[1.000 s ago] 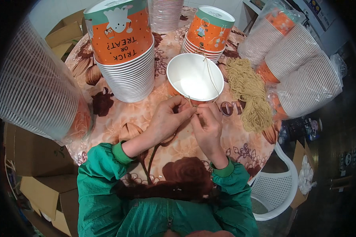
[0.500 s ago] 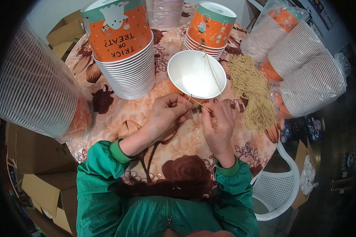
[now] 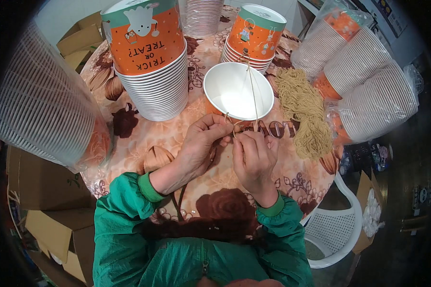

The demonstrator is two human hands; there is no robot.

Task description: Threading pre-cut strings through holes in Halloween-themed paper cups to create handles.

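A paper bucket (image 3: 234,93) with a white inside and an orange outside stands on the table, its mouth tilted toward me. Thin tan cord (image 3: 252,91) runs from its far rim across the opening down to my hands. Just in front of the near rim, my left hand (image 3: 208,138) pinches the cord, a small loop standing up at its fingertips. Close beside it, my right hand (image 3: 255,155) is closed with the cord at its thumb and fingertips. The fingertips of both hands almost touch. A hank of tan cord (image 3: 304,115) lies right of the bucket.
An upside-down stack of orange buckets (image 3: 151,81) stands at left; another stack (image 3: 254,36) is behind the bucket. Bagged stacks (image 3: 368,91) lie at right, and one bagged stack (image 3: 48,105) stands far left. Cardboard boxes (image 3: 52,191) and a white chair (image 3: 335,225) flank the round table.
My right hand has moved slightly left and down, nearer my left hand. The cord across the bucket's mouth now hangs straighter, and a loop shows between the fingertips.
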